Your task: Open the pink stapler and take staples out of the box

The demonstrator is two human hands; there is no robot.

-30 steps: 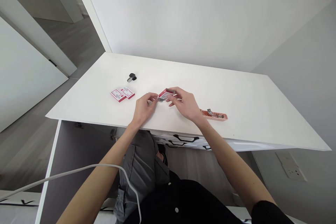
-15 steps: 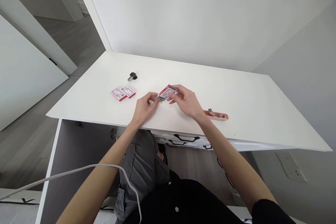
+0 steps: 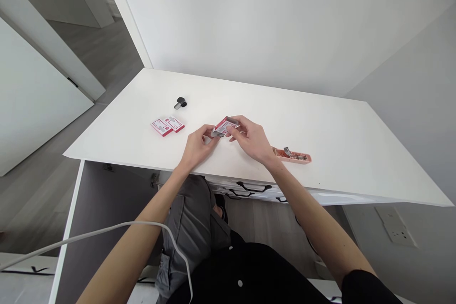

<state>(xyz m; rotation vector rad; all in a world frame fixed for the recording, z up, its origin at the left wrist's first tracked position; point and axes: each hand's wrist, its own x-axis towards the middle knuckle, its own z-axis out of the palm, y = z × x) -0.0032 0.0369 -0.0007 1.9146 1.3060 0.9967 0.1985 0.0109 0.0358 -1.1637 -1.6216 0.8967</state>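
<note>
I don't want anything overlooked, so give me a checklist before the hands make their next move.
1. Red-and-white box held by the right hand: ok.
2. Left hand at the box's left end: ok.
3. Box fully closed: cannot tell; fingers cover part of that end.
4. Two other boxes on the tabletop, apart from both hands: ok.
5. Pink tray wholly in view: not ok; the right arm hides part.
6. White cable clear of the left forearm: cannot tell; it crosses in front.

A black short-sleeved shirt (image 3: pixel 278 273) with round white buttons (image 3: pixel 240 283) (two are visible) and grey trousers (image 3: pixel 188 218) with stitched seams and a side pocket (image 3: pixel 164 266).
</note>
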